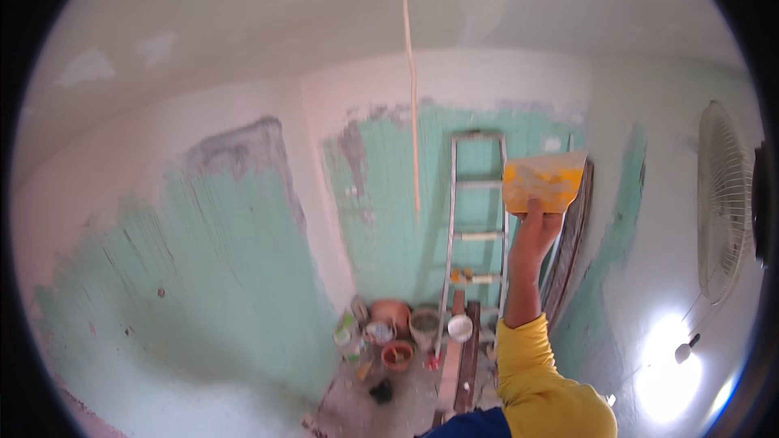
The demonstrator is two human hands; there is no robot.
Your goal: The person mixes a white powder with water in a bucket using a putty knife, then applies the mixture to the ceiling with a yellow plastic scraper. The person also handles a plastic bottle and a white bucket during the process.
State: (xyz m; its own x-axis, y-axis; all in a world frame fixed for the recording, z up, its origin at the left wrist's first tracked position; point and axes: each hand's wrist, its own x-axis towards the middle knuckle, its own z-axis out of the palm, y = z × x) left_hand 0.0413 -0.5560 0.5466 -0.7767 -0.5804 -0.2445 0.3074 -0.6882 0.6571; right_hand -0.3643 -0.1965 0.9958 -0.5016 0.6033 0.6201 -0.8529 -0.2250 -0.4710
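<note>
My right hand [535, 231] is raised in front of me at the end of a yellow sleeve. Its fingers are closed on a wide yellow putty knife [544, 182], thumb pressed against the near face. Whitish-grey putty smears the broad blade, which points upward. Behind it, part of an aluminium ladder [453, 235] leans close to the green, patchily coated wall [377, 219]. Whether the blade touches any surface cannot be told; it seems to be in the air. My left hand is out of the picture.
A pale cable [411, 73] hangs from the ceiling [324, 8]. On the right wall is a fan [720, 203], with a lit bulb [686, 349] below. Several pots and buckets, among them a terracotta pot [390, 314], crowd the floor corner. Planks [468, 357] lie near the ladder's foot.
</note>
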